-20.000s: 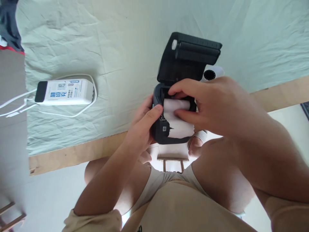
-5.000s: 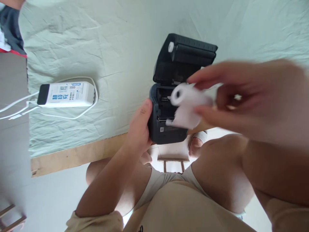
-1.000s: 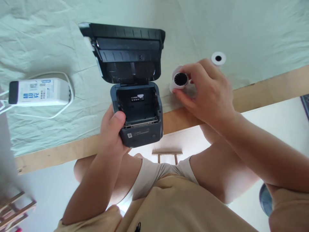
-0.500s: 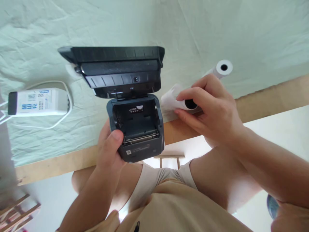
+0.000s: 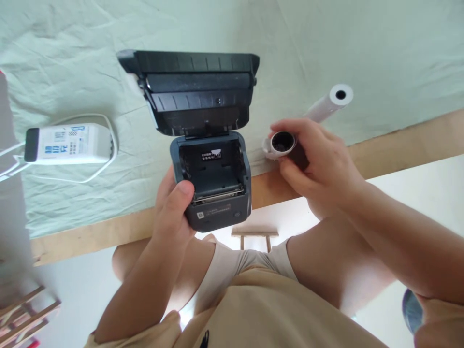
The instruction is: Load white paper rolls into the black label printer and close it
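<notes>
A dark label printer (image 5: 217,217) is held at its left side by my left hand (image 5: 174,208), thumb on the edge of the body. Its lid (image 5: 199,92) is raised, and the paper compartment shows a small label inside and no roll. Just right of the printer, my right hand (image 5: 319,164) grips a small white paper roll (image 5: 268,149) between thumb and fingers. The roll's dark hollow core faces up. Behind that hand, a longer white roll (image 5: 322,107) with a dark core lies on the cloth.
A white power strip (image 5: 76,143) with looped cable lies at the left on the pale green cloth (image 5: 90,208). The table's wooden edge (image 5: 108,238) runs in front of me. Below are a small stool (image 5: 254,234) and a wooden rack (image 5: 29,309).
The small roll has turned in my right hand, so its core now faces the camera. The printer appears slightly farther right and higher, as do the power strip and cloth.
</notes>
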Motion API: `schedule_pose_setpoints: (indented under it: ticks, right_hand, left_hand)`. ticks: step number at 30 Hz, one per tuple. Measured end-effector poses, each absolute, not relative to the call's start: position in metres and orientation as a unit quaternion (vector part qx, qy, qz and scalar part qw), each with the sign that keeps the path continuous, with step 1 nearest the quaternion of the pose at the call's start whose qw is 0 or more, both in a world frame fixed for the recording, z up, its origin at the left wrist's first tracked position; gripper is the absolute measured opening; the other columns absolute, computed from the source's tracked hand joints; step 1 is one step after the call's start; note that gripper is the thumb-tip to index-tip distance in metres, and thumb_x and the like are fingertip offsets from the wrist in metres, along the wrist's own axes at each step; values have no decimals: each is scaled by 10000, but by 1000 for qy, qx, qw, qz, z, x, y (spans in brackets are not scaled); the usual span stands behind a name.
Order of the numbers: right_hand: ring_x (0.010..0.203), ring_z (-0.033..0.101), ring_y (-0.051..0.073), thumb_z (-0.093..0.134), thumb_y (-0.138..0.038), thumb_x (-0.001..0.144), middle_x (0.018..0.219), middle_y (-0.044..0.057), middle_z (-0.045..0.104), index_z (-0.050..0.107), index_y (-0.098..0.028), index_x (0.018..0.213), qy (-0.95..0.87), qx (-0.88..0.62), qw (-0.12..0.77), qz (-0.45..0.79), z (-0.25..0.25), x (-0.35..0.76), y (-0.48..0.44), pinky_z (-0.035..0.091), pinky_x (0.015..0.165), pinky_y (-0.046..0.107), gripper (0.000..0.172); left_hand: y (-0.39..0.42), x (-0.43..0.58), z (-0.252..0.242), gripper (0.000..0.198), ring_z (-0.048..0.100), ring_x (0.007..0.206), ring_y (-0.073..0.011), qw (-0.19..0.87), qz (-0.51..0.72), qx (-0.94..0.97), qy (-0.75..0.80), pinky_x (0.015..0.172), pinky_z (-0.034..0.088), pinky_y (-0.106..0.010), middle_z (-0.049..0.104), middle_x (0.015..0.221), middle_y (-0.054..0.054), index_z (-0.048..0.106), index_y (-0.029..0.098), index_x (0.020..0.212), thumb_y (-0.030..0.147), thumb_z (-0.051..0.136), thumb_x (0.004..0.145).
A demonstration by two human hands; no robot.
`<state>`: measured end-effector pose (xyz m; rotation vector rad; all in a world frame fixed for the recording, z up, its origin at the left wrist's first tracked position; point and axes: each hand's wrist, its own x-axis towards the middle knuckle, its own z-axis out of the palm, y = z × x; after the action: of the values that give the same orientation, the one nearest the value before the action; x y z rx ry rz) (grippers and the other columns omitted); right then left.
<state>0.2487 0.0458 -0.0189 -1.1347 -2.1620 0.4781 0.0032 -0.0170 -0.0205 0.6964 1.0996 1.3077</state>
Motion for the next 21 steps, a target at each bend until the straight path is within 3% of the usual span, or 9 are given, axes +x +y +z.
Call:
schedule_pose_setpoints:
  ticks: [3, 6, 11, 14, 17, 21]
  right_hand:
    - [1008, 731, 258, 636, -194, 893, 1144, 68, 706, 595, -299, 1293, -831, -423, 326, 157, -18, 249, 46, 653, 797, 423, 416]
    - [932, 729, 228, 599, -130, 888, 1076, 55, 712, 565, -280, 1358, -827, -433, 327, 149, -17, 248, 46, 650, 773, 391, 494]
    - [924, 738, 211, 574, -97, 868, 1145, 66, 704, 591, -268, 1339, -856, -386, 310, 149, -22, 249, 49, 651, 734, 364, 502]
    - [1001, 758, 217, 622, -124, 893, 1153, 61, 723, 565, -259, 1384, -846, -387, 345, 126, -20, 249, 48, 672, 788, 368, 512]
    - [1033, 773, 234, 665, -179, 909, 1192, 51, 752, 526, -260, 1424, -809, -412, 398, 136, -5, 243, 43, 683, 813, 403, 539]
    - [1008, 763, 182, 600, -92, 925, 1171, 36, 772, 617, -263, 1262, -827, -341, 435, 107, 17, 222, 38, 661, 837, 372, 378]
  left_hand:
    - [-16, 4, -19, 367, 836, 940, -301, 614, 568, 296, 461, 838, 724, -459, 839, 958, -43, 803, 238, 1230, 409, 699, 922]
    - [-14, 6, -20, 331, 833, 853, -253, 602, 585, 308, 448, 832, 719, -396, 834, 916, -49, 820, 192, 1177, 384, 692, 940]
    - [-15, 8, -23, 363, 814, 803, -219, 580, 599, 330, 442, 722, 701, -312, 836, 945, -84, 809, 163, 1173, 429, 633, 999]
    - [-14, 8, -25, 435, 790, 764, -200, 598, 599, 334, 416, 621, 663, -260, 831, 964, -89, 797, 158, 1214, 497, 601, 1023]
    - [-11, 8, -28, 379, 730, 663, -136, 605, 602, 348, 387, 535, 588, -189, 815, 906, -39, 802, 177, 1219, 458, 648, 1016]
    - [-7, 7, -28, 317, 761, 840, -155, 598, 576, 389, 400, 722, 624, -213, 812, 1006, -35, 795, 201, 1185, 437, 651, 1030]
